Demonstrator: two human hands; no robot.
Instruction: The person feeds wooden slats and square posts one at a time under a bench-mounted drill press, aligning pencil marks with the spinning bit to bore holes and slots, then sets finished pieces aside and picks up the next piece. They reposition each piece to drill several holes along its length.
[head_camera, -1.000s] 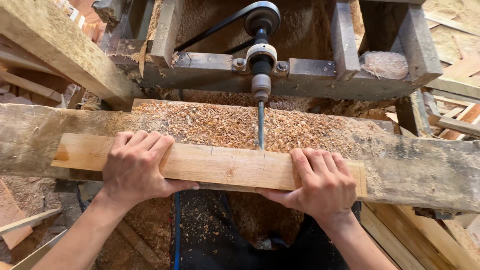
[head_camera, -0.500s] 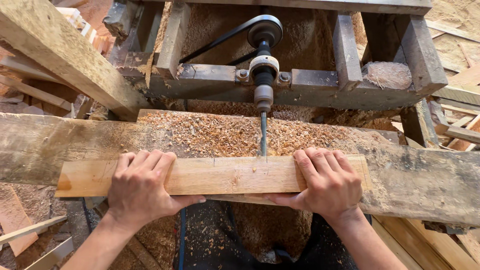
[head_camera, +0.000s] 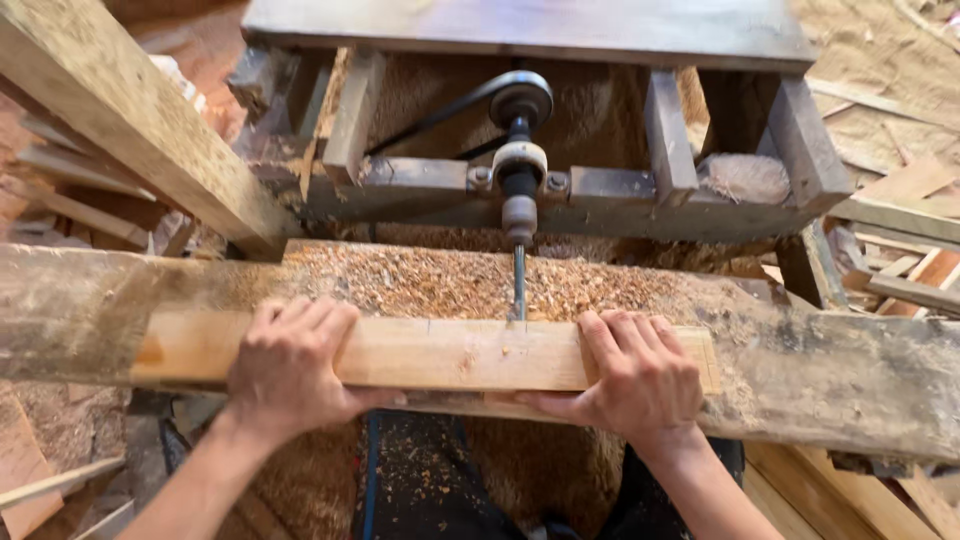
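A pale wooden plank (head_camera: 440, 352) lies flat along the near edge of a worn work table (head_camera: 820, 370). My left hand (head_camera: 290, 365) grips the plank left of its middle, fingers over the top. My right hand (head_camera: 640, 375) grips it right of the middle in the same way. A horizontal drill bit (head_camera: 518, 285) points from a belt-driven spindle (head_camera: 520, 160) toward the plank's far edge and meets it between my hands. Sawdust and chips (head_camera: 450, 280) cover the table behind the plank.
The spindle sits in a heavy wooden frame (head_camera: 680, 190) behind the table. A thick beam (head_camera: 130, 120) slants at the upper left. Loose wood offcuts (head_camera: 900, 260) lie at the right and lower left. Sawdust covers the ground below.
The view has shifted down a little. The plank has moved toward the drill bit, and the bit's tip now reaches the plank's far edge. Both hands keep their grip.
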